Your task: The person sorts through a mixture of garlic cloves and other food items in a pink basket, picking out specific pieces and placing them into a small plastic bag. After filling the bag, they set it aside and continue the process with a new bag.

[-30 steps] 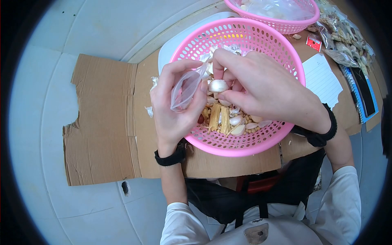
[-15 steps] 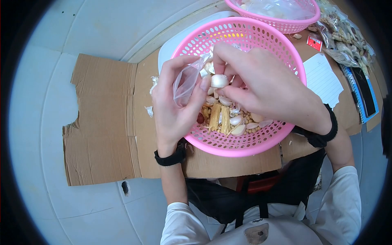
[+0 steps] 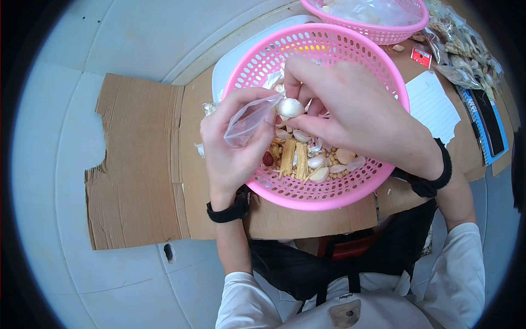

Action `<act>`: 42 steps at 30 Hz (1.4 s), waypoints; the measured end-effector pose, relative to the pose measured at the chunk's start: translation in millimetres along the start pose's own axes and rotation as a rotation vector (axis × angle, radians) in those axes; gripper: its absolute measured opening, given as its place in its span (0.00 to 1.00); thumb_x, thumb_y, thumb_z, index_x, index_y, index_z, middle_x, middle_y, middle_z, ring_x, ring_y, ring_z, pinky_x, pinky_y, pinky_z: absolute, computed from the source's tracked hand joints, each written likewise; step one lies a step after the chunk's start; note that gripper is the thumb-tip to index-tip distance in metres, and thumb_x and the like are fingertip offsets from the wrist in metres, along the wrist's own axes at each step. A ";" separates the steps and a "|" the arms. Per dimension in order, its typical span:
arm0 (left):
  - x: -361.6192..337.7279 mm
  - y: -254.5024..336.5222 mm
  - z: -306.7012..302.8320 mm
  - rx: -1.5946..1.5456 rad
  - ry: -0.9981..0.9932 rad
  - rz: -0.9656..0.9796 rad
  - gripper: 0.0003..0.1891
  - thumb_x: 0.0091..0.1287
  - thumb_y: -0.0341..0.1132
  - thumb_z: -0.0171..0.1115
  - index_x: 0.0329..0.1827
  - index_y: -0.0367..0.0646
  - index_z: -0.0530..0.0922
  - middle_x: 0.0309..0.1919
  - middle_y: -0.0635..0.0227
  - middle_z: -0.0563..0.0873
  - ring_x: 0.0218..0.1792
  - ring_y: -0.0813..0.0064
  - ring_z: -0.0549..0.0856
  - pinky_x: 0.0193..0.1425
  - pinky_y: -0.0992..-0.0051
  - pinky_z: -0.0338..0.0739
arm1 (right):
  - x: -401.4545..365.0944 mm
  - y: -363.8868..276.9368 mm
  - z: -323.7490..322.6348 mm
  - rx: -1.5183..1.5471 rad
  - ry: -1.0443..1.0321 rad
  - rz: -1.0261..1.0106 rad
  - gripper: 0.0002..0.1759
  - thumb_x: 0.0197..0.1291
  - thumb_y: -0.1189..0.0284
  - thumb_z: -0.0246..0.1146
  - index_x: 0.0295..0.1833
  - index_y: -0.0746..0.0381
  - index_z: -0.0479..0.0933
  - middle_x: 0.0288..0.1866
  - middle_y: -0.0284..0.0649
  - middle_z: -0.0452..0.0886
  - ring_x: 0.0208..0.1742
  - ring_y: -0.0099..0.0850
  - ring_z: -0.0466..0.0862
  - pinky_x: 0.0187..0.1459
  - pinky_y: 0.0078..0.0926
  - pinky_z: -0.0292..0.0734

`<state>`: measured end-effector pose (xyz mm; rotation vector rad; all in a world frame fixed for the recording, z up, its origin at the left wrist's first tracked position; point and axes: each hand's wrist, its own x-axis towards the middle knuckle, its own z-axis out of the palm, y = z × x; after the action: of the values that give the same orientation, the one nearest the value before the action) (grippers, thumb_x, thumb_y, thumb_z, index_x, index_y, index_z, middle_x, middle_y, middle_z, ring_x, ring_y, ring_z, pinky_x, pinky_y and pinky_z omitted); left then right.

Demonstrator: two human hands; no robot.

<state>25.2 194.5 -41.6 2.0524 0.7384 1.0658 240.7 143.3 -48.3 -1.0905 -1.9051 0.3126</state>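
Note:
My left hand [image 3: 230, 148] pinches a small clear plastic bag [image 3: 247, 118] over the left rim of a pink perforated basket [image 3: 350, 192]. My right hand [image 3: 356, 112] holds a white garlic clove [image 3: 290, 107] at the mouth of the bag, fingertips close to my left thumb. In the basket below lie more garlic cloves [image 3: 316, 164], two tan dried sticks [image 3: 294, 159], small beans and a red date [image 3: 268, 159]. Both wrists wear black bands.
The basket rests on flattened cardboard [image 3: 137, 164] over a pale tiled floor. A second pink basket [image 3: 378, 27] with bags stands behind. Packed clear bags [image 3: 466, 49], a lined paper sheet [image 3: 433, 107] and a dark notebook [image 3: 485, 126] lie to the right.
The bag in my left hand has tilted down and leftward. My right hand has brought the garlic clove up to the bag's mouth.

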 end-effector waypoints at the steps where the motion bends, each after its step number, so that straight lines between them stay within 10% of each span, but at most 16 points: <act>1: 0.0 -0.6 -1.3 0.021 -0.004 0.014 0.14 0.64 0.19 0.65 0.53 0.33 0.85 0.43 0.64 0.92 0.44 0.77 0.91 0.52 0.75 0.85 | 1.2 -3.9 -2.5 -0.010 -0.045 0.039 0.15 0.64 0.74 0.70 0.50 0.64 0.72 0.35 0.47 0.87 0.37 0.45 0.91 0.37 0.39 0.84; 27: 1.6 -0.9 -1.1 0.076 -0.012 0.031 0.19 0.56 0.20 0.61 0.53 0.34 0.83 0.41 0.66 0.90 0.42 0.79 0.90 0.49 0.76 0.84 | -3.1 -6.5 -1.2 -0.206 -0.108 -0.060 0.16 0.76 0.62 0.61 0.43 0.65 0.82 0.30 0.51 0.83 0.34 0.52 0.85 0.37 0.48 0.75; 32: 1.8 -0.7 -0.7 0.025 0.059 -0.044 0.14 0.68 0.23 0.68 0.56 0.34 0.81 0.43 0.64 0.90 0.41 0.79 0.90 0.47 0.76 0.83 | 2.6 -9.2 -1.3 -0.101 -0.128 0.165 0.16 0.76 0.62 0.61 0.49 0.65 0.82 0.32 0.51 0.84 0.35 0.52 0.85 0.37 0.47 0.76; 42: 5.3 0.0 2.0 -0.141 0.042 -0.036 0.14 0.76 0.25 0.68 0.60 0.28 0.80 0.47 0.60 0.91 0.45 0.77 0.90 0.51 0.76 0.86 | 5.1 -2.8 0.9 0.071 0.066 -0.003 0.10 0.72 0.72 0.67 0.54 0.64 0.82 0.31 0.43 0.84 0.33 0.37 0.89 0.36 0.33 0.80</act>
<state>29.6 197.8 -40.1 1.8961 0.6985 1.1122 237.3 145.9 -44.3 -1.0382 -1.8237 0.3362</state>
